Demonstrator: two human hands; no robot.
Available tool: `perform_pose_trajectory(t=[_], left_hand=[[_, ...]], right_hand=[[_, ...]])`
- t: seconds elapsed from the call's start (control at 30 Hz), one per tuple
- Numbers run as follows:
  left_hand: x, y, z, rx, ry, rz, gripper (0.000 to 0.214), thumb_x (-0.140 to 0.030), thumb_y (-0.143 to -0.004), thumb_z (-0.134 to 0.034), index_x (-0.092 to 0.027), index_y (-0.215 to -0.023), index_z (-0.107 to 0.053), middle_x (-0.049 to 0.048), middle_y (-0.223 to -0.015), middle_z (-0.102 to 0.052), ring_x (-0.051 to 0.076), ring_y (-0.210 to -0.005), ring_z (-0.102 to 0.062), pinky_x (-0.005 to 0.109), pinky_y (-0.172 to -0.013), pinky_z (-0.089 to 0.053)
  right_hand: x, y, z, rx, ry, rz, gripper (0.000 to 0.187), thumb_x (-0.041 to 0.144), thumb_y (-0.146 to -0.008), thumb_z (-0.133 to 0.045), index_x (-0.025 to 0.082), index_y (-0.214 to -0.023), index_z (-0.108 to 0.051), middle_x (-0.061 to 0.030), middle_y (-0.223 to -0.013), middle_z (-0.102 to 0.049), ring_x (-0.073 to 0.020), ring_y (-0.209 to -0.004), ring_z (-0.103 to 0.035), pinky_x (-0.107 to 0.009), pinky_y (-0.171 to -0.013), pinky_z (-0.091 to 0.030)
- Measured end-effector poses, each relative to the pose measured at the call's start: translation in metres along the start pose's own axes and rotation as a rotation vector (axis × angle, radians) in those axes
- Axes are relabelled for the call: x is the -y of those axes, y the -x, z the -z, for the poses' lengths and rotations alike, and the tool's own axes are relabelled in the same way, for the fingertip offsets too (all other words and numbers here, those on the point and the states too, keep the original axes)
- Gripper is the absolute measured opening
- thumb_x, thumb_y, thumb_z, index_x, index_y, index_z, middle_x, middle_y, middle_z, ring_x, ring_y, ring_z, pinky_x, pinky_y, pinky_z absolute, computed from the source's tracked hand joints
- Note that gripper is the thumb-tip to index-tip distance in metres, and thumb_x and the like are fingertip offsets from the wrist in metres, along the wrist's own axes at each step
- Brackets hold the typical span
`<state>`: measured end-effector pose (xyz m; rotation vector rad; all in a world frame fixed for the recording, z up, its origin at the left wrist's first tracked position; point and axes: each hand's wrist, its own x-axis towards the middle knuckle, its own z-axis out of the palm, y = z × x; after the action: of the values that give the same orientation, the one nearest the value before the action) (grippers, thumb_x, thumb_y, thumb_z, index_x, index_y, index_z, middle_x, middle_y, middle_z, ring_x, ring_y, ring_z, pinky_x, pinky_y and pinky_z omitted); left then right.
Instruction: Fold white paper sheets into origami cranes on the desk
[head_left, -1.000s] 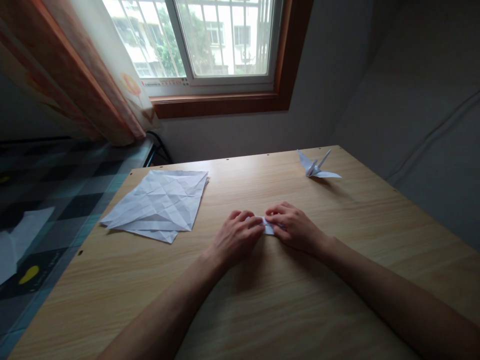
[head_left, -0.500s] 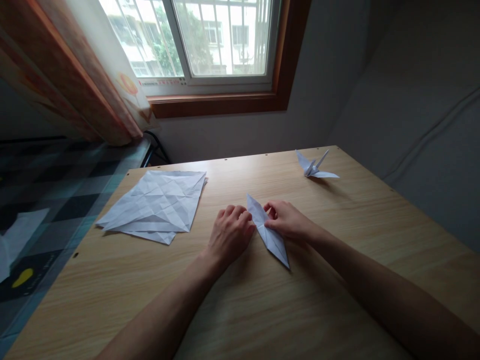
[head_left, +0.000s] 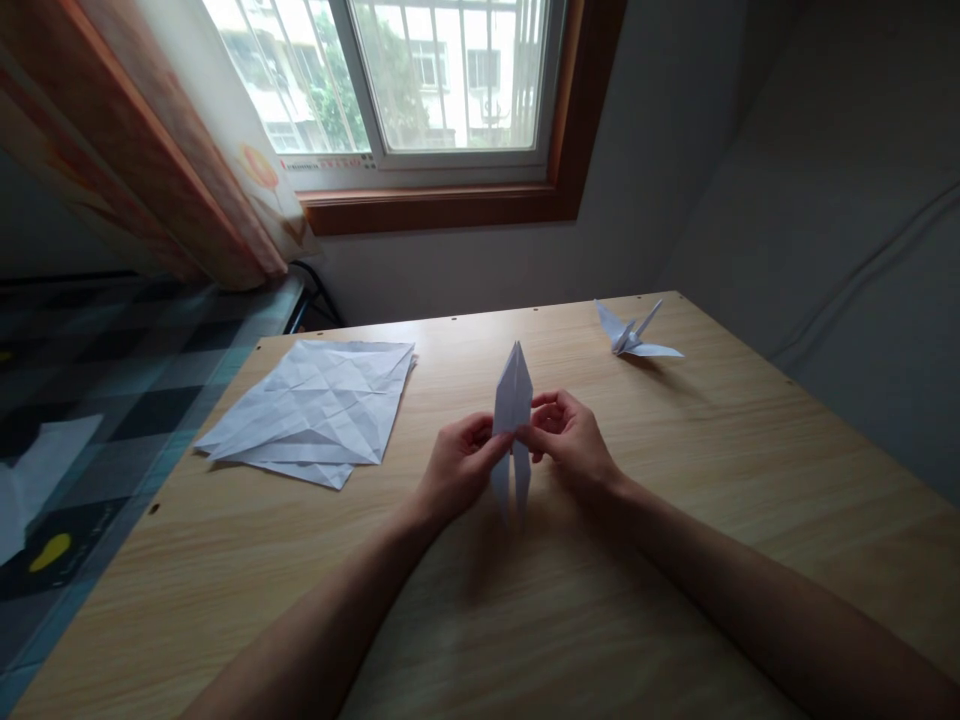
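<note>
A folded white paper stands nearly upright between my hands, its closed tip pointing away and two narrow split points hanging toward me. My left hand pinches its left edge, thumb on the near face. From the other side, my right hand grips the right edge with thumb and curled fingers. Fingers behind the paper are partly hidden. Beyond my right hand, a finished paper crane rests near the table's far right corner.
Creased white sheets lie stacked on the left part of the wooden table. Left of the table is a checked cloth surface with white paper on it. A curtain and a window are behind.
The folded paper has been lifted off the tabletop and turned from slanting to upright. My left hand, earlier at its edge with fingers curled down, now pinches it from the left.
</note>
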<state>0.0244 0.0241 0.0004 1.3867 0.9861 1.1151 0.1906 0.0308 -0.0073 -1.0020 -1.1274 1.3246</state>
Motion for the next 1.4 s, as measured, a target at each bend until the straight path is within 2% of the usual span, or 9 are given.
perform_pose_trajectory(t=[0.17,0.27,0.47,0.63,0.77,0.97,1.13,1.27,1.4], left_hand=[[0.009,-0.001,-0.001,0.053,0.204,0.026,0.026,-0.036,-0.076,-0.074,-0.013,-0.088,-0.070,0.0052,-0.079,-0.071,0.019,-0.076,-0.065,0.030,-0.072,-0.051],[0.011,-0.003,0.001,0.039,0.190,0.018,0.026,-0.036,-0.075,-0.075,-0.014,-0.087,-0.069,0.0044,-0.078,-0.070,0.018,-0.075,-0.064,0.029,-0.071,-0.050],[0.011,-0.004,0.004,-0.033,0.112,0.041,0.026,-0.038,-0.073,-0.075,-0.013,-0.076,-0.067,0.0024,-0.072,-0.067,0.013,-0.064,-0.056,0.024,-0.060,-0.044],[0.011,-0.004,0.004,0.002,0.127,0.062,0.027,-0.038,-0.073,-0.075,-0.013,-0.074,-0.066,0.0020,-0.069,-0.065,0.013,-0.061,-0.055,0.024,-0.058,-0.043],[0.007,-0.002,0.000,-0.010,0.085,0.077,0.028,-0.039,-0.073,-0.075,-0.014,-0.072,-0.063,-0.0013,-0.060,-0.059,0.010,-0.053,-0.051,0.022,-0.050,-0.038],[0.004,-0.002,-0.003,-0.068,0.204,0.063,0.043,-0.029,-0.064,-0.082,-0.021,-0.091,-0.049,-0.0068,-0.059,-0.060,0.009,-0.052,-0.055,0.020,-0.053,-0.043],[0.009,-0.005,-0.002,-0.084,0.164,0.050,0.032,-0.029,-0.066,-0.079,-0.017,-0.082,-0.054,-0.0026,-0.067,-0.061,0.009,-0.058,-0.057,0.020,-0.055,-0.045],[0.012,-0.006,0.000,-0.128,0.152,0.029,0.026,-0.028,-0.067,-0.077,-0.016,-0.078,-0.057,-0.0025,-0.069,-0.061,0.009,-0.059,-0.055,0.020,-0.055,-0.042],[0.012,-0.006,0.001,-0.140,0.158,0.017,0.023,-0.028,-0.069,-0.074,-0.016,-0.076,-0.056,-0.0023,-0.068,-0.060,0.010,-0.061,-0.055,0.022,-0.057,-0.042]], right_hand=[[-0.003,0.003,0.000,0.088,0.034,-0.024,0.037,0.042,-0.066,-0.081,0.017,-0.086,-0.062,0.0014,-0.071,-0.063,-0.0123,-0.060,-0.059,-0.024,-0.053,-0.045],[-0.001,0.006,-0.003,0.093,0.056,-0.017,0.034,0.045,-0.066,-0.080,0.016,-0.070,-0.063,0.0010,-0.061,-0.062,-0.0118,-0.055,-0.055,-0.024,-0.050,-0.043],[0.005,0.009,-0.004,0.131,0.114,-0.072,0.035,0.046,-0.065,-0.079,0.016,-0.063,-0.061,0.0031,-0.053,-0.057,-0.0099,-0.047,-0.049,-0.023,-0.044,-0.039],[0.001,0.008,-0.003,0.115,0.080,-0.058,0.032,0.045,-0.069,-0.077,0.017,-0.075,-0.064,0.0021,-0.060,-0.062,-0.0108,-0.050,-0.053,-0.023,-0.046,-0.042],[0.000,0.008,-0.004,0.037,0.095,0.004,0.032,0.046,-0.072,-0.075,0.018,-0.069,-0.062,0.0019,-0.055,-0.060,-0.0121,-0.048,-0.053,-0.024,-0.046,-0.043],[-0.003,0.006,-0.004,-0.080,0.051,0.037,0.033,0.046,-0.072,-0.073,0.017,-0.081,-0.063,0.0014,-0.059,-0.062,-0.0130,-0.049,-0.056,-0.025,-0.045,-0.043],[-0.004,0.009,-0.006,-0.080,0.006,0.041,0.041,0.042,-0.070,-0.075,0.021,-0.096,-0.051,0.0060,-0.061,-0.061,-0.0123,-0.049,-0.057,-0.023,-0.045,-0.044],[-0.007,0.012,-0.009,-0.073,0.029,0.076,0.042,0.036,-0.066,-0.077,0.022,-0.091,-0.046,0.0038,-0.076,-0.063,-0.0113,-0.055,-0.059,-0.023,-0.049,-0.047],[-0.011,0.015,-0.010,-0.042,0.095,0.115,0.030,0.035,-0.073,-0.072,0.022,-0.089,-0.050,0.0028,-0.080,-0.061,-0.0103,-0.057,-0.058,-0.022,-0.049,-0.047]])
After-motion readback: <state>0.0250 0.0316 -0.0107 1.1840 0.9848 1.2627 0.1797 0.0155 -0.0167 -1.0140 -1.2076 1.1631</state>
